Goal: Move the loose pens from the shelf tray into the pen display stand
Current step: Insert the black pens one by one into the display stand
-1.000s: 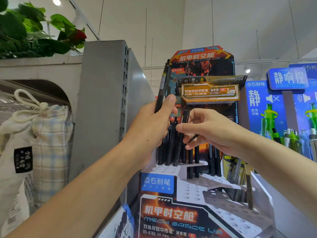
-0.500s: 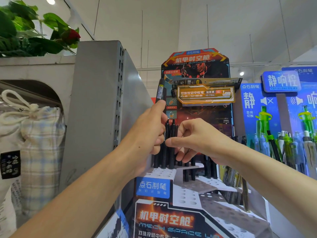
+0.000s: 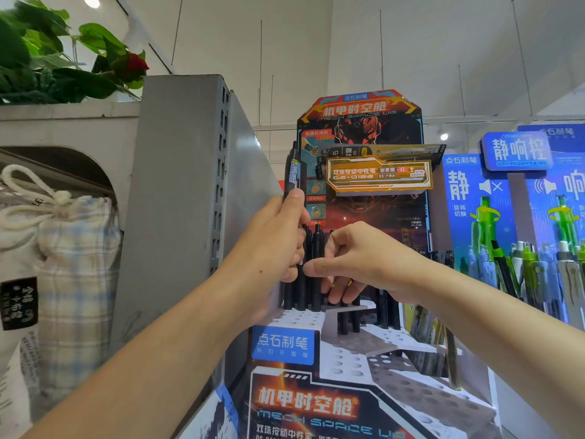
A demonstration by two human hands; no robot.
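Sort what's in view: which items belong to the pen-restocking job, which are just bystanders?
Job:
- left hand, gripping a black pen
- right hand, fingers among the standing pens
- pen display stand with hole tiers

Bystanders:
- blue display of green pens
- plaid drawstring bag
- plant with red flower
- grey shelf upright

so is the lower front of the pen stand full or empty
Mostly empty: the lower tiers of the pen stand show rows of open holes, while the black pens stand only in the top rows, by the hands.

grey shelf post [image 3: 177,198] left — front holes [image 3: 348,364] free
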